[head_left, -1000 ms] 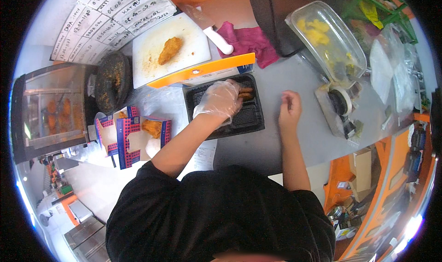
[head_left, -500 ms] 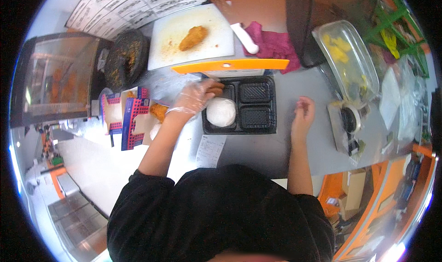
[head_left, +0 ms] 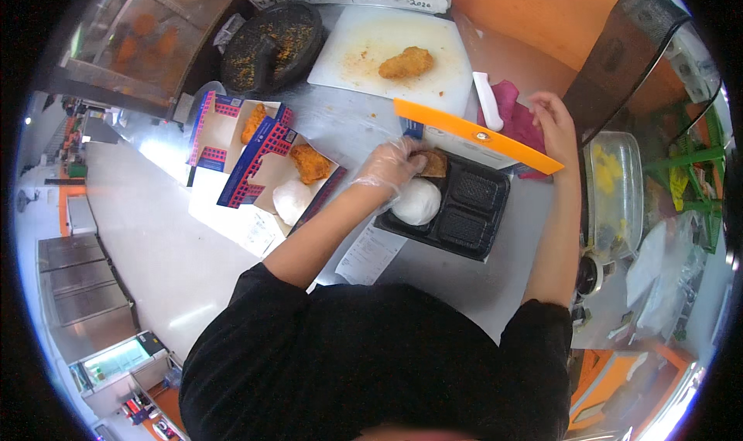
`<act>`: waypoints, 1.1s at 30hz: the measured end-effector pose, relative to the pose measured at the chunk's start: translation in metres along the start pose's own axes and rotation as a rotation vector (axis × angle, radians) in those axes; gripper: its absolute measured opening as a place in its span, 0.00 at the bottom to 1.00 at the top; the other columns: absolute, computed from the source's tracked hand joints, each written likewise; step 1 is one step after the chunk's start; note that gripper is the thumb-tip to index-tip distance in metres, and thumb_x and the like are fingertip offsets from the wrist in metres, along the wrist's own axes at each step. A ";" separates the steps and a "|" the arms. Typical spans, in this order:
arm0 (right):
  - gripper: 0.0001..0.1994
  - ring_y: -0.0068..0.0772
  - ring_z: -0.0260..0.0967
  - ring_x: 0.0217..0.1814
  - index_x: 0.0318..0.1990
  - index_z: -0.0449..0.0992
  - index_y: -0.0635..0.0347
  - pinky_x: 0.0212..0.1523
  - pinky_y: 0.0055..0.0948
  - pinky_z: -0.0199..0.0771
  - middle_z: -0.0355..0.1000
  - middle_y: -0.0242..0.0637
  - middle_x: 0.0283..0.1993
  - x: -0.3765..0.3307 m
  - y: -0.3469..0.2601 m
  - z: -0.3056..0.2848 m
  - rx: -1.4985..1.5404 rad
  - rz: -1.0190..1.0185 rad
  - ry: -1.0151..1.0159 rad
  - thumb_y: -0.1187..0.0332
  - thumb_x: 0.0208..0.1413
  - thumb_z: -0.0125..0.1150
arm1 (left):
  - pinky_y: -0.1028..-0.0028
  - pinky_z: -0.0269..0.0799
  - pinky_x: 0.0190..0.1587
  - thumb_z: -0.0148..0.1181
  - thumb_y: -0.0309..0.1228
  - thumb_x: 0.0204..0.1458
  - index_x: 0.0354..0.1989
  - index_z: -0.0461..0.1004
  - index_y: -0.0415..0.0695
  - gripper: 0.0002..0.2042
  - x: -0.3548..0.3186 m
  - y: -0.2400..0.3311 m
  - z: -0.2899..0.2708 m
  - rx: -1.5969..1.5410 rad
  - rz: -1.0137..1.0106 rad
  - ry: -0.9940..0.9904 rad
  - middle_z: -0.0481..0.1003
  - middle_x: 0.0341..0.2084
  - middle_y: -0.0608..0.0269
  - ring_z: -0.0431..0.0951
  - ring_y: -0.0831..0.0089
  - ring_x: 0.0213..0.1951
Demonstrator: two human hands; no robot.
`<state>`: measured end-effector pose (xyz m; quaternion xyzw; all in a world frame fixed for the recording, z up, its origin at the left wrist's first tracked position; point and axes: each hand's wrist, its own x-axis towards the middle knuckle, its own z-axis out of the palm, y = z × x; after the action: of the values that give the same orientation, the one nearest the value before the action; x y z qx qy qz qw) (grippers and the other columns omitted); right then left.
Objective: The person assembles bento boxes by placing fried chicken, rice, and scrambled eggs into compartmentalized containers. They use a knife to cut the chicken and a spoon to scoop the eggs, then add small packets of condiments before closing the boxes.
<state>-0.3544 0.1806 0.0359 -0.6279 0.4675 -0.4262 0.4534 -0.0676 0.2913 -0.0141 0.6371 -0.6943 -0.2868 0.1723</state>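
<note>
Tray (head_left: 474, 189) holds mound (head_left: 416, 202) in left compartment, piece (head_left: 435, 164) behind mound; boxes (head_left: 246, 170) left of tray, receipt (head_left: 370, 255) before it, tub (head_left: 636, 185) right; behind, board (head_left: 356, 50) bears chicken (head_left: 406, 63), with mortar (head_left: 300, 34) left, knife (head_left: 487, 100) right.

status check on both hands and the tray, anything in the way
Left hand gloved, fingers on brown piece in black tray. Right hand open, by purple cloth. Orange-edged panel stands along tray's far side.
</note>
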 end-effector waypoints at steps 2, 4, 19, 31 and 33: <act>0.08 0.19 0.63 0.35 0.43 0.73 0.60 0.38 0.20 0.64 0.69 0.31 0.36 0.010 0.004 0.003 -0.031 0.022 -0.030 0.72 0.59 0.50 | 0.61 0.73 0.44 0.56 0.33 0.51 0.46 0.75 0.48 0.13 0.001 0.001 0.004 0.406 0.224 -0.104 0.77 0.39 0.53 0.77 0.54 0.39; 0.08 0.20 0.62 0.36 0.44 0.72 0.61 0.39 0.20 0.64 0.68 0.30 0.36 0.015 0.013 0.006 -0.015 0.018 -0.062 0.71 0.60 0.49 | 0.61 0.73 0.43 0.57 0.30 0.51 0.45 0.75 0.47 0.12 -0.001 -0.001 0.001 0.412 0.322 0.103 0.77 0.37 0.53 0.77 0.56 0.38; 0.32 0.61 0.67 0.51 0.53 0.61 0.67 0.52 0.45 0.68 0.68 0.63 0.48 0.064 0.078 0.060 -0.734 0.055 -0.185 0.71 0.37 0.68 | 0.61 0.66 0.55 0.67 0.43 0.41 0.66 0.55 0.50 0.41 0.140 -0.034 -0.067 0.459 -0.117 0.192 0.72 0.48 0.50 0.71 0.55 0.52; 0.21 0.27 0.65 0.18 0.54 0.61 0.61 0.19 0.29 0.66 0.67 0.37 0.23 0.044 0.038 0.021 -0.155 0.348 -0.150 0.73 0.51 0.49 | 0.61 0.69 0.51 0.64 0.49 0.41 0.52 0.70 0.46 0.30 0.191 -0.021 -0.062 0.350 -0.233 0.080 0.73 0.46 0.49 0.73 0.54 0.50; 0.19 0.23 0.62 0.16 0.54 0.61 0.60 0.16 0.26 0.63 0.66 0.34 0.21 0.042 0.039 0.020 -0.085 0.349 -0.154 0.72 0.53 0.49 | 0.61 0.68 0.52 0.63 0.51 0.42 0.53 0.68 0.47 0.31 0.194 -0.018 -0.059 0.361 -0.242 0.106 0.71 0.49 0.51 0.72 0.53 0.51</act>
<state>-0.3342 0.1375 -0.0013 -0.5866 0.5509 -0.2715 0.5278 -0.0426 0.0893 -0.0039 0.7507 -0.6427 -0.1423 0.0560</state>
